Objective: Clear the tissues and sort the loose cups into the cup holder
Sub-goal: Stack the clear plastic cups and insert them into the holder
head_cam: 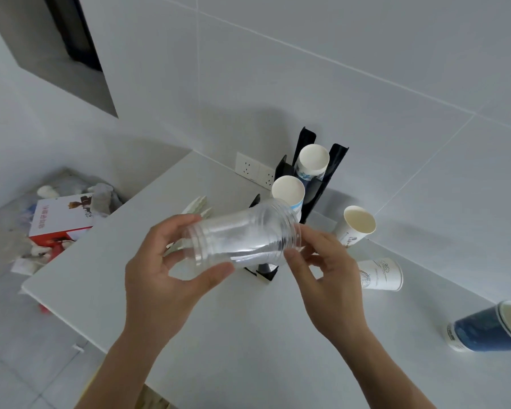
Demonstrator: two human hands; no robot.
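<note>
clear ribbed plastic cup stack (242,236) is held on its side above the white table (219,335), in front of the black slotted cup holder (322,175). left hand (160,278) is curled round the narrow base end, thumb under, fingers over the top. right hand (328,276) is closed lightly on the wide rim end, thumb and fingertips pinching the edge. whether one cup or several nested is held cannot be told.

two white paper cup stacks are seated in the holder, mouths up: rear one (312,160), front one (288,191), the latter just behind the clear plastic.

loose on the table, right of the holder: a white paper cup with printed drawing (356,227), tilted; a second white printed paper cup (381,274) lying on its side nearer; a blue paper cup with white rim (487,327) on its side at the far right edge.

folded white tissues (199,205) are seen behind the left hand's fingers. a bin of crumpled tissue and a red-and-white box (59,222) is seen beside the table on the left. a white wall socket (254,169) is set behind the holder.
</note>
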